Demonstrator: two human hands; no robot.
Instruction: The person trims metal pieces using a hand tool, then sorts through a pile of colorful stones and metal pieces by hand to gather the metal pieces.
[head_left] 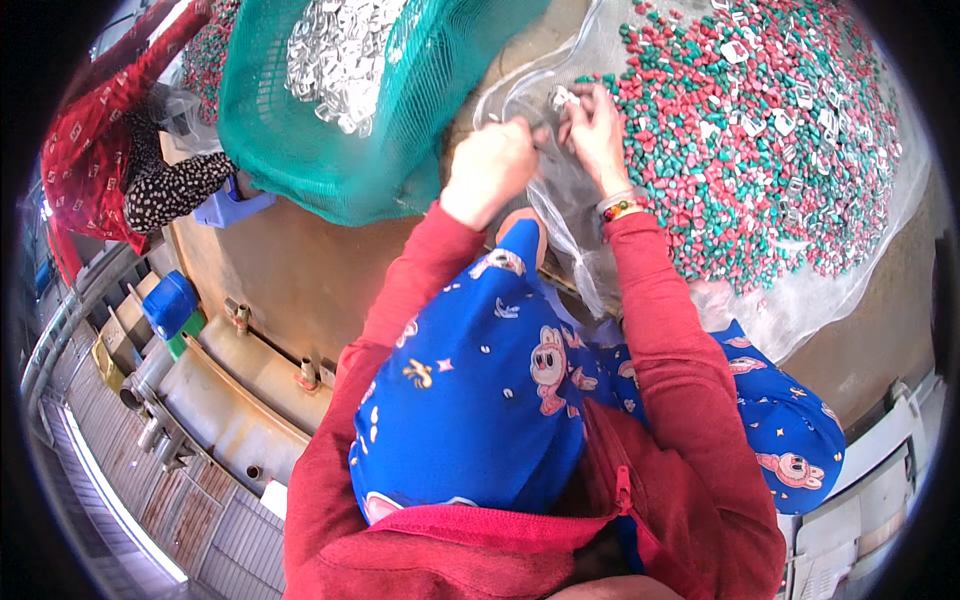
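Observation:
My right hand [599, 140] pinches a small whitish plastic piece [562, 97] at its fingertips, over the near edge of a translucent mesh sheet [815, 310]. Close by on its left, my left hand [492, 168] is closed like a fist, slightly blurred; whatever its fingers hold is hidden. On the sheet, to the right, spreads a heap of small red and green pebble-like bits [690, 180] with loose whitish buckle-shaped pieces [782, 122] among them. Left of my hands, a green basket lined with netting [400, 165] holds a pile of clear and whitish plastic pieces [340, 65].
At the far left is another person in a red patterned top [90, 170], beside a pale purple plastic stool [232, 205]. Lower left are a blue container [170, 303] and rusty metal tanks with pipe fittings [235, 390]. Blue patterned cloth [470, 390] covers my knees.

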